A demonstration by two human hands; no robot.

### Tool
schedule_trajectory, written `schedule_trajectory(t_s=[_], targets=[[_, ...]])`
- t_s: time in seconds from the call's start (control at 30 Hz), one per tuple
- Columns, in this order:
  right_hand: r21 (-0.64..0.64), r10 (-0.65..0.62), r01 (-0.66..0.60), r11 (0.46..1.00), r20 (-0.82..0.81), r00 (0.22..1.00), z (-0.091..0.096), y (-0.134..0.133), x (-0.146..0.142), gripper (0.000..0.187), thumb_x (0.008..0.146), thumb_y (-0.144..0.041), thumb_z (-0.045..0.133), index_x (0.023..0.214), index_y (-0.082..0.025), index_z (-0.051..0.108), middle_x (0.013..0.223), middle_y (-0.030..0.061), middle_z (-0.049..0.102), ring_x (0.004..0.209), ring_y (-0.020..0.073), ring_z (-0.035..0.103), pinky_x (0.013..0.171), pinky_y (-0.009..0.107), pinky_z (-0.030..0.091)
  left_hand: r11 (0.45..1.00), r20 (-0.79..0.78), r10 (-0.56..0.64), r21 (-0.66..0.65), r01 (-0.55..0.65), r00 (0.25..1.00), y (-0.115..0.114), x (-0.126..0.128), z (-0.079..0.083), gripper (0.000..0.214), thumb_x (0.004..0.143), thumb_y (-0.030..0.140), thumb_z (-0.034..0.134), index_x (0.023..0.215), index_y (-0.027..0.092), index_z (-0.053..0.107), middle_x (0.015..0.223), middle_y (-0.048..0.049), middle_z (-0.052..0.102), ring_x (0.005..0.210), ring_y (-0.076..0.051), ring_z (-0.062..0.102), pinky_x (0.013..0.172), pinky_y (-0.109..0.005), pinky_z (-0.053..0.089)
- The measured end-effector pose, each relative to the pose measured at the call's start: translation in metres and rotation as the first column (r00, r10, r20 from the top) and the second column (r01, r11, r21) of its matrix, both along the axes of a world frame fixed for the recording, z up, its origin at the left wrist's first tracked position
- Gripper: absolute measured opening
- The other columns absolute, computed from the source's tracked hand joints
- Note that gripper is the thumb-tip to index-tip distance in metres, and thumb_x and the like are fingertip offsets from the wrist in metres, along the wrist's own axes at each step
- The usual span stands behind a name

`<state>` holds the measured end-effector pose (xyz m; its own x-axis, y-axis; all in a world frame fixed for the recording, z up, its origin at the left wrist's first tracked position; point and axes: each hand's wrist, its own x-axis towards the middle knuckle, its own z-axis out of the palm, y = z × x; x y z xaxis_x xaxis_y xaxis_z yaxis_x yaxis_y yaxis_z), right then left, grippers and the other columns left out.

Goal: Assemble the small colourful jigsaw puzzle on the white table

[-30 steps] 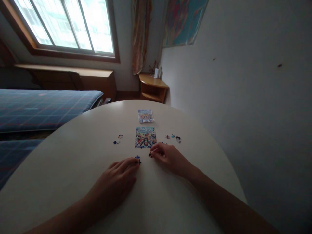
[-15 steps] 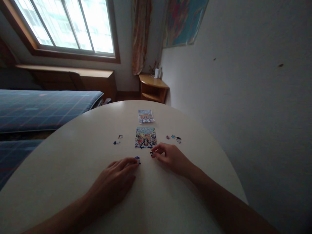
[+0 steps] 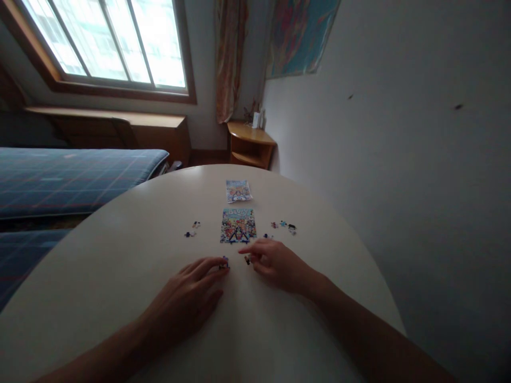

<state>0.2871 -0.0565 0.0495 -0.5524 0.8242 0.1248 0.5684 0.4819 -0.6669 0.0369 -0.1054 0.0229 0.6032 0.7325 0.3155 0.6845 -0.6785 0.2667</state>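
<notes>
A partly assembled jigsaw puzzle [image 3: 238, 224] with a crowded, colourful picture lies flat in the middle of the table. Below its lower edge, my left hand [image 3: 195, 284] rests on the tabletop, with its fingertips closed on a blue-and-white puzzle piece [image 3: 225, 261]. Opposite it, my right hand [image 3: 277, 263] has its index finger stretched to the left. A small dark and tan puzzle piece [image 3: 247, 260] is at its other fingertips, which are partly hidden. Just right of the puzzle's lower corner is another puzzle piece [image 3: 266, 235], above my right knuckles.
Loose pieces [image 3: 193, 229] lie left of the puzzle, and several more pieces [image 3: 283, 225] lie to the right. Behind it is a printed picture sheet [image 3: 238, 191]. The round white table [image 3: 131, 266] stands beside a wall, a plaid mattress [image 3: 80, 181] and a corner shelf [image 3: 252, 134].
My right hand has drawn slightly towards me, its index finger now extended, with a piece at its lower fingertips. A piece right of the puzzle's corner has come into sight. My left hand barely moved.
</notes>
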Motion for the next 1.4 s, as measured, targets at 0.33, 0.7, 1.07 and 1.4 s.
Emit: schedule_trajectory(t_s=[0.33,0.7,1.07,1.4], targets=[[0.058,0.068,-0.070,0.996,0.043,0.997,-0.009,0.002,0.000,0.025,0.079,-0.005,0.059,0.093,-0.019,0.074,0.093,0.0050,0.069,0.089,0.0156,0.060,0.081,0.026,0.045,0.998,-0.037,-0.033,0.047,0.034,0.999,0.003,-0.001,0.003,0.033,0.093,0.016,0.045,0.119,0.024,0.063,0.124,-0.0065,0.066,0.112,-0.021,0.063,0.095,-0.040,0.056],[0.136,-0.047,0.026,0.990,0.157,0.986,0.007,0.009,0.016,0.021,0.081,-0.006,0.062,0.094,-0.018,0.074,0.091,0.0040,0.069,0.080,0.0140,0.061,0.077,0.025,0.044,0.998,-0.063,-0.023,0.053,0.026,0.998,0.003,-0.004,0.000,0.030,0.096,0.021,0.044,0.119,0.024,0.062,0.128,-0.0052,0.064,0.113,-0.021,0.063,0.095,-0.039,0.057],[0.058,-0.321,0.323,0.945,0.368,0.873,0.022,0.035,0.084,0.013,0.086,-0.026,0.066,0.091,-0.018,0.075,0.090,0.0055,0.071,0.078,0.0168,0.063,0.070,0.027,0.043,0.998,-0.043,-0.006,0.069,0.009,0.999,0.003,-0.003,0.002,0.028,0.098,0.024,0.043,0.115,0.023,0.065,0.122,-0.0046,0.067,0.108,-0.021,0.066,0.091,-0.039,0.059],[0.052,-0.296,0.296,0.954,0.326,0.898,0.008,0.034,0.066,0.019,0.085,-0.032,0.067,0.098,-0.020,0.075,0.094,0.0060,0.070,0.081,0.0169,0.063,0.072,0.028,0.044,0.998,-0.043,-0.015,0.065,0.018,0.999,0.004,-0.004,0.001,0.028,0.098,0.025,0.042,0.115,0.025,0.064,0.122,-0.0045,0.067,0.107,-0.021,0.066,0.090,-0.040,0.059]])
